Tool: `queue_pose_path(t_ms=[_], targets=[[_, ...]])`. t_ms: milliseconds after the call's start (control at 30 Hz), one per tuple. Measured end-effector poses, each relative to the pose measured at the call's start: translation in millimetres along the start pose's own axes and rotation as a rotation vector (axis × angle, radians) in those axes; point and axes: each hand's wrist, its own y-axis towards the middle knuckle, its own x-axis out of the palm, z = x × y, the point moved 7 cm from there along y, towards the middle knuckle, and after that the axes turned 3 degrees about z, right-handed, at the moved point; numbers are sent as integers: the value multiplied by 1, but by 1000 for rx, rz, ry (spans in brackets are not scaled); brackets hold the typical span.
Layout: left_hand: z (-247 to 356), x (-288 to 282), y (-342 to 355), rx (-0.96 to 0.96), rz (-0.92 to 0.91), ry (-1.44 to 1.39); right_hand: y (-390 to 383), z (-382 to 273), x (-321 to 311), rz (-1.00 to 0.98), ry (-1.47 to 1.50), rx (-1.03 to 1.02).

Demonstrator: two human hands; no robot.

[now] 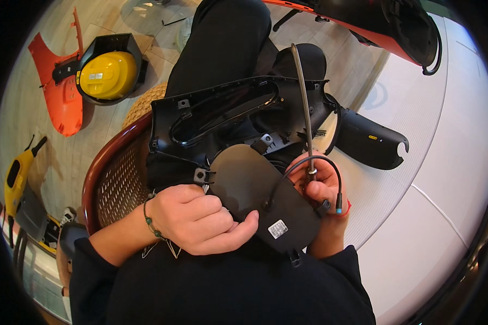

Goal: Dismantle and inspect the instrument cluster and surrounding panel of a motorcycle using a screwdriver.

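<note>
A black molded plastic shell [222,111] with screw tabs and a long slot lies across my lap. Over its near side is a dark rounded panel [241,168] with a white label and a black cable [331,161] ending in a blue-tipped connector. My left hand [198,219] is closed at the panel's left edge, beside a screw tab; whatever its curled fingers hold is hidden. My right hand [322,181], at the panel's right edge, is wrapped round a screwdriver [303,103]. Its long metal shaft points up and away from me, and the handle is mostly covered.
A black curved cover [371,142] lies right of the shell on a white ridged surface [406,179]. Orange panels [65,111] and a yellow-and-black part [108,76] rest on the floor at far left. A woven chair [119,189] stands by my left arm. A large orange-and-black body [390,27] is at far right.
</note>
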Motion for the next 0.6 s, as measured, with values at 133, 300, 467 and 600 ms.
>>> queue_pose_path(t_ms=[133, 300, 467, 600], targets=[[1, 2, 0, 18, -44, -14, 6, 2, 8, -20, 25, 75], [-2, 3, 2, -14, -61, -2, 8, -2, 5, 0, -43, 44], [-10, 9, -1, -110, -120, -42, 2, -20, -3, 150, -142, -75], [-16, 7, -5, -224, -83, -135, -4, -28, -9, 160, -104, -192]])
